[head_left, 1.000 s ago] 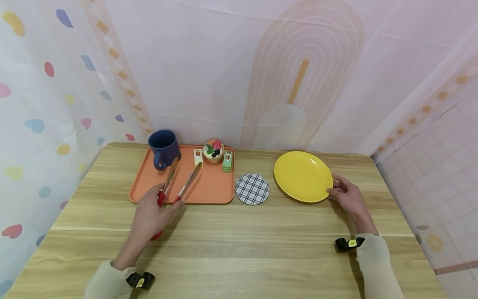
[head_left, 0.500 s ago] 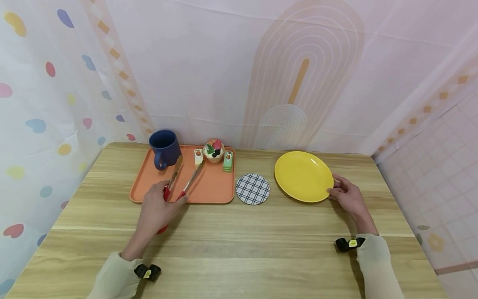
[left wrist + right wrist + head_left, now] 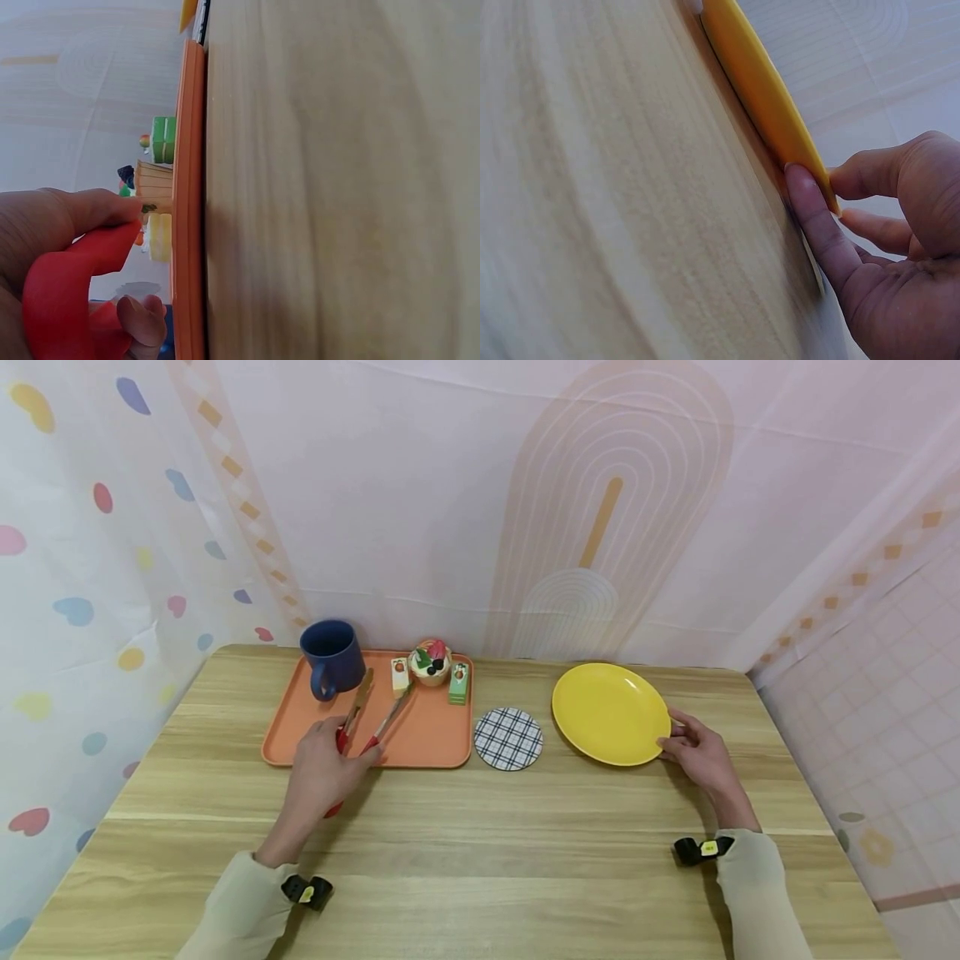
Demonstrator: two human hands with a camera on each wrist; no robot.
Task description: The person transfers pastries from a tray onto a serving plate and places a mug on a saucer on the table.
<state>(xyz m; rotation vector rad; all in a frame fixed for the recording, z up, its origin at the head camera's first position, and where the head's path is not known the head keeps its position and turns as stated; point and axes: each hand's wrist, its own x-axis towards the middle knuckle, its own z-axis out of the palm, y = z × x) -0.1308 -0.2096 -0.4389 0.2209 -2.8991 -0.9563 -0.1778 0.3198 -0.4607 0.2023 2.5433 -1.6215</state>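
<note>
My left hand (image 3: 322,770) grips red-handled tongs (image 3: 392,717), their two metal arms spread apart over the orange tray (image 3: 427,747). One tip lies close to a pale yellow cake slice (image 3: 401,679), the other near the blue mug (image 3: 335,658). Beside the slice are a fruit tart (image 3: 431,666) and a green cake slice (image 3: 458,687). In the left wrist view the red handle (image 3: 60,300) sits between thumb and fingers. On the right, my right hand (image 3: 699,758) pinches the rim of a yellow plate (image 3: 611,717); its fingers (image 3: 821,221) bracket the edge.
A round checked coaster (image 3: 508,739) lies between tray and plate on the wooden table (image 3: 510,860). Patterned cloth (image 3: 420,527) hangs right behind the table's back edge and along both sides.
My left hand has shifted slightly right and farther over the tray, bringing the spread tongs along. My right hand and the plate have stayed in place.
</note>
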